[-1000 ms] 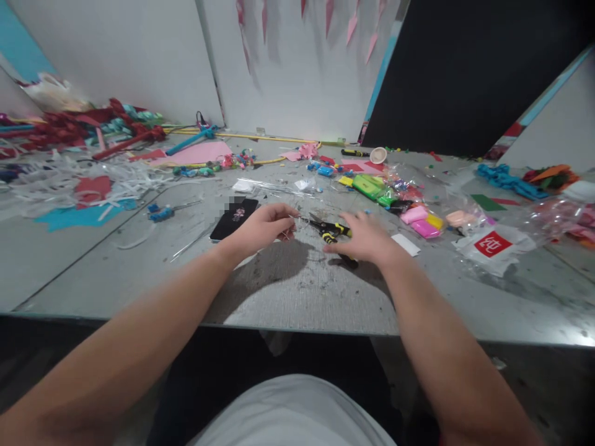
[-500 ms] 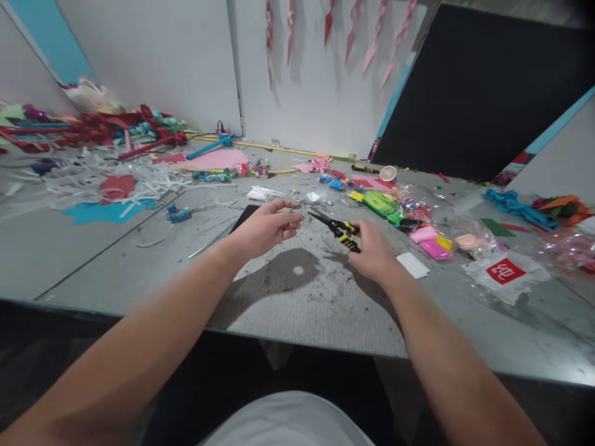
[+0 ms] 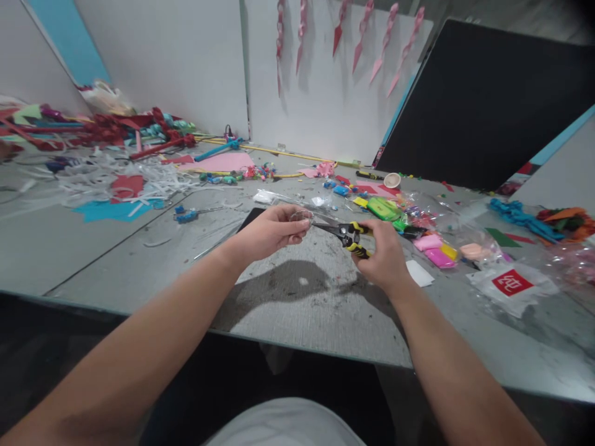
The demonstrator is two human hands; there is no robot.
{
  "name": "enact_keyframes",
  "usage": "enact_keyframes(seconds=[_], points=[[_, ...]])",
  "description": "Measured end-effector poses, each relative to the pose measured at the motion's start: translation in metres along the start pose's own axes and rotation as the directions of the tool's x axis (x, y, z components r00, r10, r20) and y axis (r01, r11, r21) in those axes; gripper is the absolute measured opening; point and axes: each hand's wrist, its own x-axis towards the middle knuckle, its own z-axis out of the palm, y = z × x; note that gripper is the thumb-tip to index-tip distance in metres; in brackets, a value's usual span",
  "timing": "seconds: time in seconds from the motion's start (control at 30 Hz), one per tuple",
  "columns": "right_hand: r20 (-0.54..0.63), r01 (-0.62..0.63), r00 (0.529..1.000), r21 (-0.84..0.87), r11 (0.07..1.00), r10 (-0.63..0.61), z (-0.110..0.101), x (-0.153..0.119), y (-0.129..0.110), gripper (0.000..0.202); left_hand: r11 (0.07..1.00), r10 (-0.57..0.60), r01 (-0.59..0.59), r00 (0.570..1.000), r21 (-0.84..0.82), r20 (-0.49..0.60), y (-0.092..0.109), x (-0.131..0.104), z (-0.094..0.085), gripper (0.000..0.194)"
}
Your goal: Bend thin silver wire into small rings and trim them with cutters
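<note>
Between the thumb and fingers of my left hand (image 3: pixel 276 234) is a small loop of thin wire (image 3: pixel 302 215), held above the table. My right hand (image 3: pixel 383 255) is wrapped round the black and yellow handles of a pair of pliers (image 3: pixel 349 233). The narrow jaws point left and their tips are at the wire by my left fingertips. Whether the jaws grip the wire I cannot tell. Under my left hand lies a dark flat object (image 3: pixel 251 218), partly hidden. Thin straight wires (image 3: pixel 218 240) lie to its left.
White paper strips (image 3: pixel 93 186) and blue paper (image 3: pixel 116 212) lie at left. Packets of coloured clay (image 3: pixel 434 249), a white square (image 3: pixel 419 273) and a plastic bag with a red label (image 3: pixel 511 283) are at right. A black board (image 3: pixel 483 105) leans at the back.
The pliers have come closer to my left hand, and their tips now meet the wire loop. My left fingers have drawn together around the wire. The whole view has shifted slightly.
</note>
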Motion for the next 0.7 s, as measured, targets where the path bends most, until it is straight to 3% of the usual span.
enact_keyframes(seconds=[0.47, 0.7], points=[[0.026, 0.067, 0.997, 0.026, 0.997, -0.068, -0.0022, -0.0005, 0.0024, 0.048, 0.995, -0.095, 0.1, 0.976, -0.015, 0.198, 0.0057, -0.0053, -0.0004, 0.024], [0.053, 0.043, 0.998, -0.006, 0.999, -0.043, -0.0044, 0.0009, 0.0006, 0.041, 0.997, -0.076, 0.076, 0.977, 0.007, 0.197, 0.0027, -0.004, -0.001, 0.029]])
